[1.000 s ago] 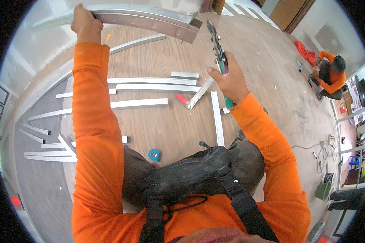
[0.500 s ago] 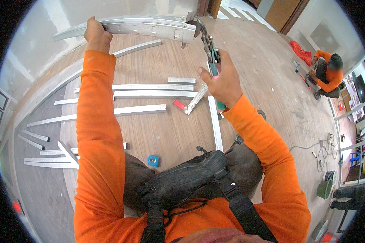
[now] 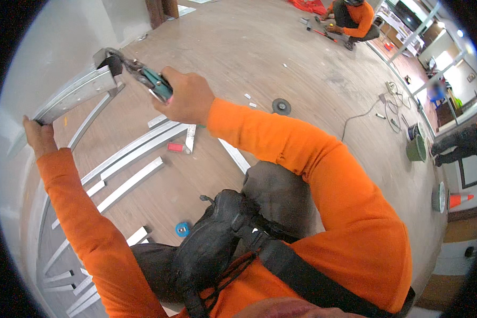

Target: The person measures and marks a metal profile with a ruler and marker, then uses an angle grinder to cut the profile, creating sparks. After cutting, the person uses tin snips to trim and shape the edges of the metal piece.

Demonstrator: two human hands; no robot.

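My left hand (image 3: 41,137) is closed around one end of a silver metal channel (image 3: 79,97), holding it raised at the upper left near the wall. A pair of metal snips (image 3: 152,82) with teal handles is in my right hand (image 3: 188,95), fingers wrapped round the grips. The jaws of the snips meet the channel's far end, beside a dark bent flap (image 3: 110,64). How far the jaws are closed cannot be made out. On the floor below lie a square (image 3: 189,139) with a red stock and several cut metal channels (image 3: 131,183).
A blue tape measure (image 3: 182,229) lies by my knee, and a black disc (image 3: 281,106) farther right. Cables (image 3: 395,108), a green bucket (image 3: 417,148) and an orange cone (image 3: 460,200) are at the right. Another person (image 3: 352,21) crouches at the far right beside tools.
My view has turned to the right, so hands, channel and snips now appear farther left. The channel slants more steeply. Both hands keep their holds.
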